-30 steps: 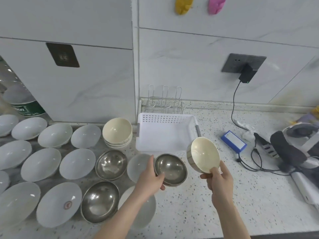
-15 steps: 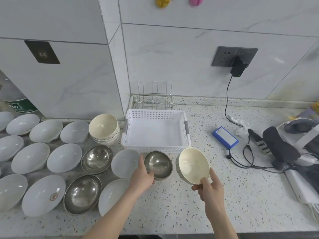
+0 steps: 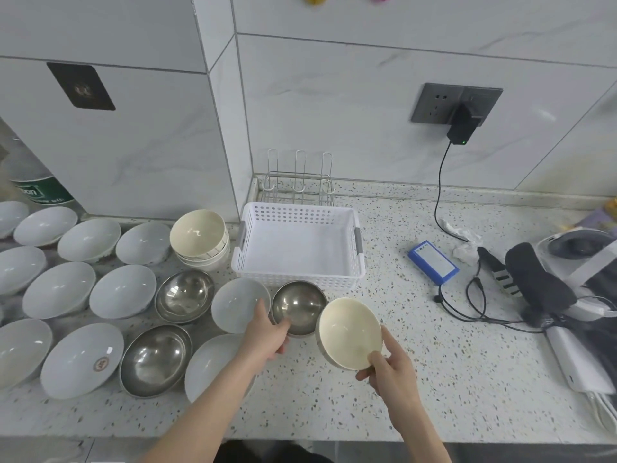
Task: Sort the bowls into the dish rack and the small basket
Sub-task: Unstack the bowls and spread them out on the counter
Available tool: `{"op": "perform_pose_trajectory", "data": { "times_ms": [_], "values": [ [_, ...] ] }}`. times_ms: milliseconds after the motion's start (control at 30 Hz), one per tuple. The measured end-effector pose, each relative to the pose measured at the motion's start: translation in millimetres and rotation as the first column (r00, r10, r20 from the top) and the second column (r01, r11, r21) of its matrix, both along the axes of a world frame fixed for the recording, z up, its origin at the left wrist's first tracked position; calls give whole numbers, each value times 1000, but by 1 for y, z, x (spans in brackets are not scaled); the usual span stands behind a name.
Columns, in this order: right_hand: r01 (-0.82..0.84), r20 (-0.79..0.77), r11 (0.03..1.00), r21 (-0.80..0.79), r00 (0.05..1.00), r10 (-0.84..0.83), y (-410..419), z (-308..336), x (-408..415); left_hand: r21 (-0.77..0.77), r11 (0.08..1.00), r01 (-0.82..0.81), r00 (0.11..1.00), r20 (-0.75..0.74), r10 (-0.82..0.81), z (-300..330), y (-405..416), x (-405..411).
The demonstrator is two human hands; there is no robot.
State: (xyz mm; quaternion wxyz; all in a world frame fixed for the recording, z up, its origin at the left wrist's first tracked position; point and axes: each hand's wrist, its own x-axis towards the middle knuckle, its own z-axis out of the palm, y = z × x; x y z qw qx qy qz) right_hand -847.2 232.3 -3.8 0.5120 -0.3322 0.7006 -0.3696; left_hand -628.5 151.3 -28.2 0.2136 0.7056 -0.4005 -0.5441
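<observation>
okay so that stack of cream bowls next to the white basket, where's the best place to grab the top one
Probably pinch the top cream bowl at its near rim, thumb inside, coming from the front: it tilts toward you, nested in the stack, with the basket close on its right.

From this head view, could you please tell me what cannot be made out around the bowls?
- Steel bowl: near rim hidden by the left hand.
- Cream bowl: underside faces away; right hand covers its lower edge.
- Green-labelled bottle: cut off by the wall corner.
- Logo in the white bowl: too small to read.
</observation>
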Motion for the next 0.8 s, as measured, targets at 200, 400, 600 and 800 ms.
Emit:
{"op": "perform_pose_trajectory", "data": {
  "times_ms": [200, 400, 600, 800],
  "values": [
    [-88, -17, 996, -21, 996, 88, 10, -1, 14, -52, 997, -49, 998, -51, 46, 8, 6, 14],
    [-147, -79, 989, -20, 986, 145, 29, -11, 42, -102, 993, -56, 991, -130, 43, 20, 15, 39],
    [-168, -115, 984, 51, 978, 173, 48, -22, 67, -148, 985, -86, 980, -193, 57, 33, 33, 67],
    [-161, -155, 985, 68, 973, 170, 52, -27, 85, -150, 980, -132, 973, -210, 99, 36, 45, 95]
  ]
}}
